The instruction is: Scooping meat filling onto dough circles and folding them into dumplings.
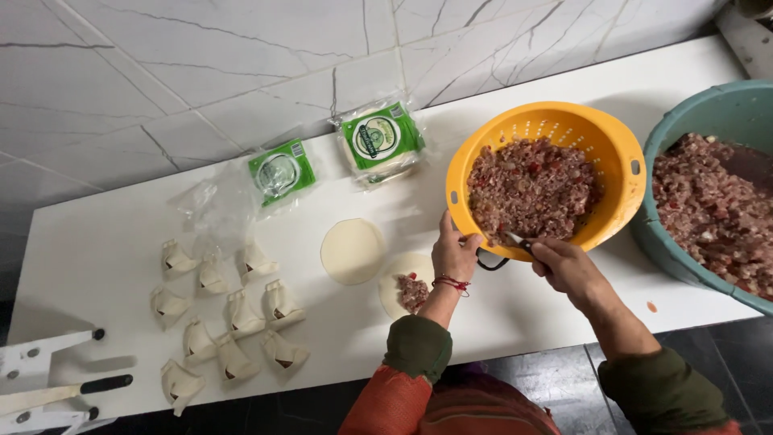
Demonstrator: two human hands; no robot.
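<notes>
Head view, near edge first: left hand (pixel 453 256) at centre, fingers curled on rim of orange colander (pixel 620 145), gripping it. Right hand (pixel 566 267) at 4 o'clock of it, closed round spoon (pixel 515 239), tip dipped into minced filling (pixel 531 187). Round wrapper (pixel 396 278) with filling dab just at 8 o'clock of left hand; bare wrapper (pixel 353 250) beside it at 10. Folded dumplings (pixel 229 310) clustered at 9 o'clock, well apart. Farther: two green wrapper packs (pixel 381 141) by wall at 11. Teal tub (pixel 708 113) of mince touching colander at 3 o'clock.
</notes>
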